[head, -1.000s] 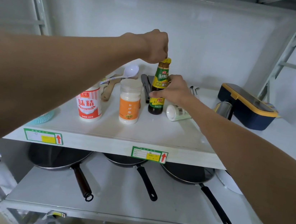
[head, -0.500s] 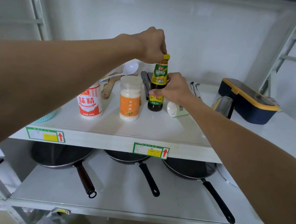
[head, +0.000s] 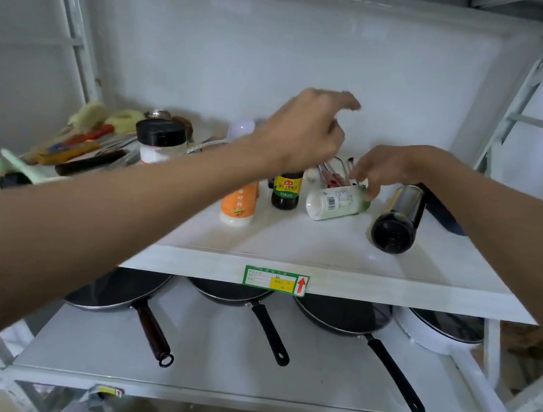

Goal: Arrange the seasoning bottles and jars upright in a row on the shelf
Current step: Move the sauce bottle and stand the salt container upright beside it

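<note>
A dark sauce bottle [head: 286, 192] with a yellow-green label stands upright on the white shelf [head: 373, 286]. My left hand [head: 307, 131] hovers just above it, fingers apart, holding nothing. Left of the bottle stands a white jar with an orange label [head: 239, 205], partly hidden by my left forearm. To the right a white bottle [head: 334, 203] lies on its side. My right hand [head: 390, 168] reaches over it, fingertips at its far cap end, not closed round it. A steel canister with a dark end [head: 398, 219] lies on its side further right.
A clear jar with a black lid [head: 160, 142] stands at the back left among utensils [head: 74, 145]. Tongs [head: 335, 172] lie behind the white bottle. A dark box corner [head: 441, 214] shows at the right. Several pans [head: 335, 314] sit on the lower shelf.
My left hand has let go of the sauce bottle's cap and opened above it. My right hand has left the sauce bottle and moved right to the lying white bottle. The view shifted closer.
</note>
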